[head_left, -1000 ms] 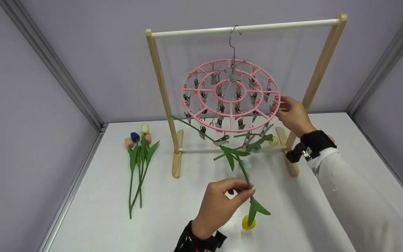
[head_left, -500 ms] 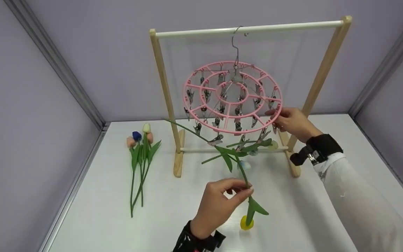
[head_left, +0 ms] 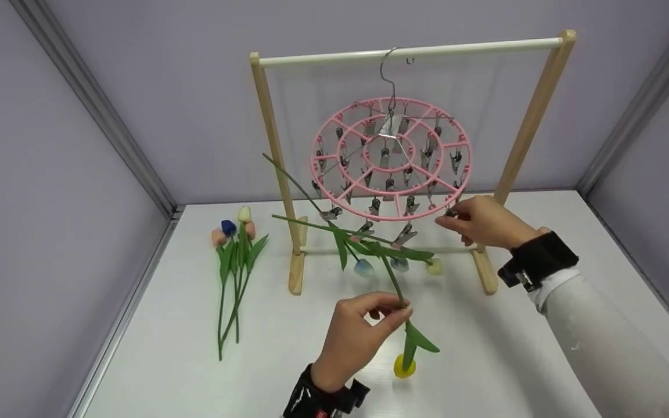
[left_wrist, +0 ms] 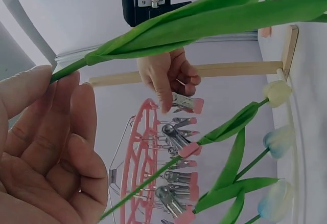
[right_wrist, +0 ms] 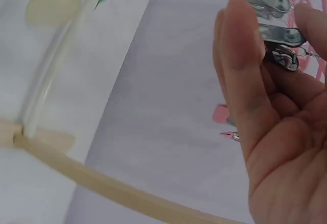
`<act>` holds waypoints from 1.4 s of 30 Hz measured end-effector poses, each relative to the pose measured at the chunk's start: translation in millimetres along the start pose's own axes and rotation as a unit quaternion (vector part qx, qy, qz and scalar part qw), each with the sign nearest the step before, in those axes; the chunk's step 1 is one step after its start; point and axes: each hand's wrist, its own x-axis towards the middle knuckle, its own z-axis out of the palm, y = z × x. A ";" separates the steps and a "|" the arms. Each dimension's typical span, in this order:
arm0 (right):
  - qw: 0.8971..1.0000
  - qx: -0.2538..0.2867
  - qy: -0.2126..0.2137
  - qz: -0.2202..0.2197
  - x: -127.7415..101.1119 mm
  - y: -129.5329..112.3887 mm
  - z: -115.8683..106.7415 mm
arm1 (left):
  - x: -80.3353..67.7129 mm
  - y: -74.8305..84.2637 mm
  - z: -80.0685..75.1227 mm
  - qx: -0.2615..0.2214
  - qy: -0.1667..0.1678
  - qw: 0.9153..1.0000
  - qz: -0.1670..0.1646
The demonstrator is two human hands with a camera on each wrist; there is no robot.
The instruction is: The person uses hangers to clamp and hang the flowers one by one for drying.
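Note:
A pink round clip hanger (head_left: 391, 159) hangs by its hook from the white rod of a wooden rack (head_left: 265, 151). My right hand (head_left: 449, 216) pinches a metal clip (left_wrist: 184, 102) at the hanger's lower right rim. My left hand (head_left: 399, 311) pinches the green stem of a yellow-headed artificial tulip (head_left: 403, 366), whose head hangs down just above the table. Three tulips are clipped to the hanger's front rim, two with pale blue heads (head_left: 363, 267) and one cream (head_left: 434, 266). In the left wrist view the held stem (left_wrist: 204, 27) crosses the top.
A bunch of several artificial tulips (head_left: 233, 255) lies on the white table (head_left: 166, 360) left of the rack. The rack's feet and low crossbar (head_left: 317, 249) stand at mid-table. Grey walls close in on the left, back and right.
The hanger has turned and tilted, swinging the clipped tulips left. My right hand dropped from the rim's right side to a clip at its lower edge. The left hand shifted slightly left.

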 end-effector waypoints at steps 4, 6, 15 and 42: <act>0.987 -0.149 0.035 -0.047 -1.4 -9.6 5.9 | 2.5 -3.0 -2.3 0.004 0.005 1.000 0.005; 0.979 -0.188 0.045 -0.067 -2.5 -14.2 8.8 | 4.2 -5.8 -3.4 0.008 0.007 1.000 0.007; 0.982 -0.157 0.038 -0.097 -10.9 -25.6 24.4 | 21.7 -16.8 -19.2 0.033 0.024 0.999 0.005; 0.964 -0.041 0.100 -0.245 -24.2 -50.6 53.7 | 84.8 -29.4 -39.8 0.093 0.018 0.995 -0.010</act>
